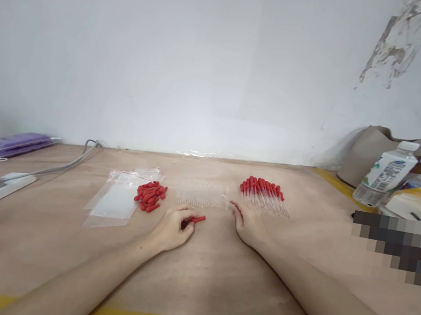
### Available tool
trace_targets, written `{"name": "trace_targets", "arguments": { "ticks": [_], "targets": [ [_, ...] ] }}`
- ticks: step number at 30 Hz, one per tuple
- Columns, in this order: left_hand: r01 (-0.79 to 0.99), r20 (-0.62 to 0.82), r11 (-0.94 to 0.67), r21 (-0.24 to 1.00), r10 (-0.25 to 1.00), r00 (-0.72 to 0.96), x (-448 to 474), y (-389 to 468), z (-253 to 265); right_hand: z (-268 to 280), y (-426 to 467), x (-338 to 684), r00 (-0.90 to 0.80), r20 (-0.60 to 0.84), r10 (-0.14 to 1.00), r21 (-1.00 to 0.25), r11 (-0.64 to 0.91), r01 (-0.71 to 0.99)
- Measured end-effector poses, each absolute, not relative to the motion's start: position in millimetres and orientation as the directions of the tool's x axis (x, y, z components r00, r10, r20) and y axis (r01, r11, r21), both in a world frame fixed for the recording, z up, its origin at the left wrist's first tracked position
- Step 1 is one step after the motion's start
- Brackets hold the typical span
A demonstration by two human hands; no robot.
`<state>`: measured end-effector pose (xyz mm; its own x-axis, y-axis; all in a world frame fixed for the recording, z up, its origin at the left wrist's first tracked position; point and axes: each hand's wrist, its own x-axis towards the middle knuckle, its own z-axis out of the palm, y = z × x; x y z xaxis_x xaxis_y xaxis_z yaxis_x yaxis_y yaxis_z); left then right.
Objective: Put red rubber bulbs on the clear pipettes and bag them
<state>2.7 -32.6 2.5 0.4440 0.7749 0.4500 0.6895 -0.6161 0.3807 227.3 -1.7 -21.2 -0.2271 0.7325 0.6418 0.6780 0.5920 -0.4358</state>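
At tbl. [206,276] ctr., L hand [177,228] is clamped on one red bulb [198,219], end projecting R, prob. to keep that end clear of the fingers. R hand [249,225] pinches a thin clear tube [229,201], apparently near one end, likely leaving the rest exposed. Loose bulbs [150,197] lie L, loose tubes [200,195] ctr., presumably for short reach; red-capped tubes [263,189] sit R, apart, prob. to avoid mixing.
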Motion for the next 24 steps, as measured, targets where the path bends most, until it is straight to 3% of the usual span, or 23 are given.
{"name": "trace_targets", "arguments": {
  "ticks": [9, 14, 18, 24],
  "targets": [
    [0.693, 0.415, -0.572, 0.439, 0.813, 0.408, 8, -15, -4, -18, -12, 222, -0.374, 0.596, 0.711, -0.309, 0.632, 0.710],
    [0.663, 0.508, -0.630, 0.405, 0.758, 0.409, 9, -19, -2, -16, -20, 219, -0.403, 0.619, 0.674, -0.300, 0.677, 0.672],
    [0.610, 0.530, -0.639, 0.468, 0.756, 0.384, 10, -20, -1, -13, -26, 215, -0.388, 0.630, 0.672, -0.338, 0.688, 0.642],
    [0.553, 0.443, -0.580, 0.598, 0.814, 0.375, 10, -22, -4, -13, -28, 213, -0.420, 0.625, 0.658, -0.333, 0.711, 0.619]
  ]
}}
